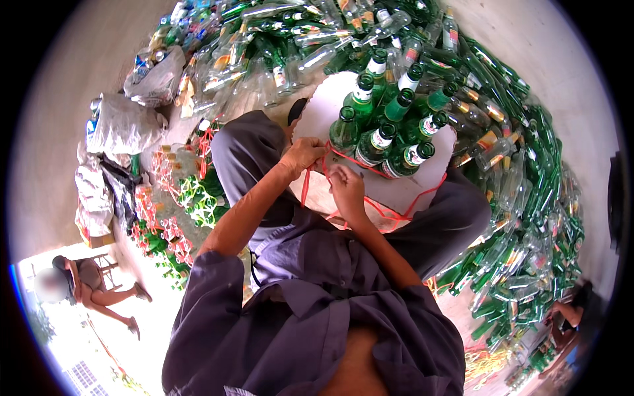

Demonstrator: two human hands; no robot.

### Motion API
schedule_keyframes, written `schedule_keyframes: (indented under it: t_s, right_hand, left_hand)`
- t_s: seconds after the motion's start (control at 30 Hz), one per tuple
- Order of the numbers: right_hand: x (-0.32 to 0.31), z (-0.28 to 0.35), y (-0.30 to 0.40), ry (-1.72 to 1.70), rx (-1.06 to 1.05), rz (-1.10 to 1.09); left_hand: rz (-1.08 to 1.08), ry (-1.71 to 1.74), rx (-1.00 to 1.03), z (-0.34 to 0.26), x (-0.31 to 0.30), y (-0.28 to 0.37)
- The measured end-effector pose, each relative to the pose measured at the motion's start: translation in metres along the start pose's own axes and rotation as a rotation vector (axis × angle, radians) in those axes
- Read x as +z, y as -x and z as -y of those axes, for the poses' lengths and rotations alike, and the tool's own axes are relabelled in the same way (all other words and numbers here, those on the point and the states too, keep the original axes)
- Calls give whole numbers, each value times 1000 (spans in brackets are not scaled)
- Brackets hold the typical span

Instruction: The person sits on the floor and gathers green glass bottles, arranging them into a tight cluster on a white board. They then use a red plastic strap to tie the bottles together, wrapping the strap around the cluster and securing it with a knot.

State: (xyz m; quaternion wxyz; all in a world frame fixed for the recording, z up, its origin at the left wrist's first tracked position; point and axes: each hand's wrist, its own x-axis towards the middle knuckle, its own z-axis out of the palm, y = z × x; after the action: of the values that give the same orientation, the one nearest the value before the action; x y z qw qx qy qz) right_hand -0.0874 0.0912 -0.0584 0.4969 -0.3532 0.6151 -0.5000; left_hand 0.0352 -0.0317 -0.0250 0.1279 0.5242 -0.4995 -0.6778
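Note:
Several green glass bottles [381, 136] stand upright in a tight cluster on a white board [312, 109] between my knees. Some necks carry white labels. Red plastic twine [364, 163] runs along the near side of the cluster; its far side is hidden. My left hand [304, 154] pinches the twine beside the nearest left bottle. Just below and to its right, my right hand [346, 185] has its fingers curled on the twine. A loose tail hangs under my left hand, and more twine trails over the board's near edge.
A large heap of green and colourless glass bottles [515, 198] curves around the far and right sides. Bundles of tied bottles [168, 232] stand at left, near stuffed plastic bags [126, 123]. One person [91, 284] sits at lower left, another person [569, 317] at lower right.

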Motion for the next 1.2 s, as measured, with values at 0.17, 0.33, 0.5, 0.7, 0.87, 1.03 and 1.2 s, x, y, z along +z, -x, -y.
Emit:
schedule_keyframes:
  t_s: [0.17,0.33,0.5,0.7,0.87,1.03,1.2]
  right_hand:
    - [9,26,-9,-362,176,147]
    - [19,18,-20,-412,243,119]
    - [19,20,-29,-481,454,42]
    - [16,11,-37,-513,467,118]
    - [16,19,-37,-558,480,85]
    - [18,21,-36,-648,468,3]
    - [21,20,-40,-737,505,-69]
  left_hand:
    - [43,160,-9,-7,1,4]
    - [40,79,-63,-12,-5,1]
    - [97,92,-87,-8,-10,-9]
    - [144,-116,51,-2,-22,-37]
    - [216,-282,37,-10,-35,-46]
    - [205,-490,172,-21,-37,-43]
    - [50,-759,401,-13,-29,-40]
